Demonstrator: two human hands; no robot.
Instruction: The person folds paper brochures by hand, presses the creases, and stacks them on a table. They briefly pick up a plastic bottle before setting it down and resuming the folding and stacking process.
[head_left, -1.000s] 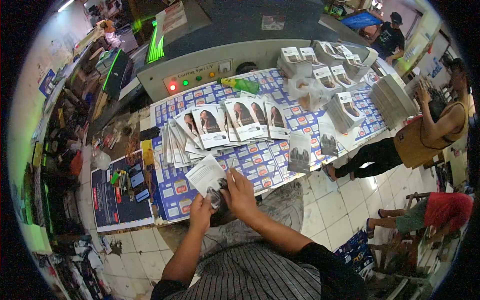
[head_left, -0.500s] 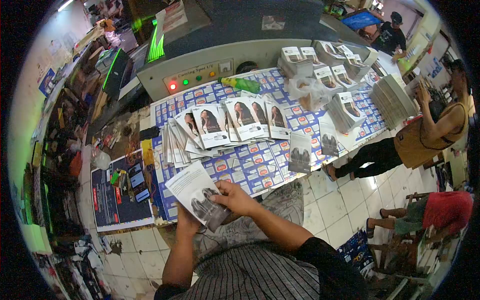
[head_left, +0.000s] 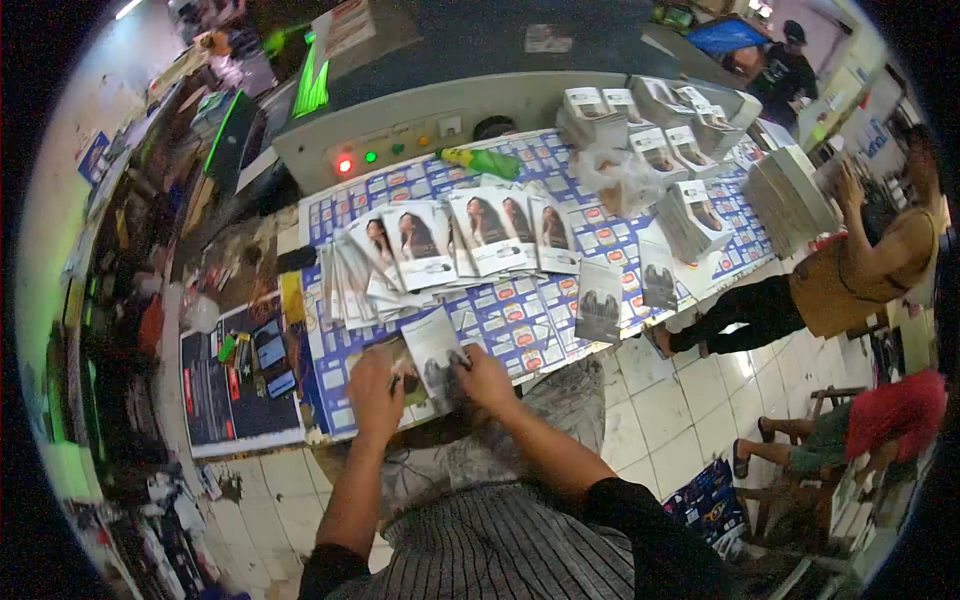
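At the near edge of the table I hold a printed booklet (head_left: 432, 345) between both hands. Its lifted page is pale at the top, with a blurred dark grey picture lower down. My left hand (head_left: 376, 388) is closed on the booklet's left side, where a darker brownish part shows. On the right side, the fingers of my right hand (head_left: 484, 382) grip the page edge. Just beyond my hands lies a fanned pile of white booklets (head_left: 420, 245) with a long-haired figure on the covers. Two grey-printed booklets (head_left: 600, 300) lie to the right, near the table edge.
Stacks of booklets (head_left: 690, 225) and a clear plastic bag (head_left: 615, 180) stand at the right of the table. A green bottle (head_left: 485, 163) lies before a machine with lit buttons (head_left: 345, 165). Phones (head_left: 270, 345) rest at left. A person in a tan top (head_left: 860, 265) stands at right.
The booklet has moved forward and to the right, more upright, with its page lifted. My left hand has come up from underneath to its left side; my right hand has shifted slightly.
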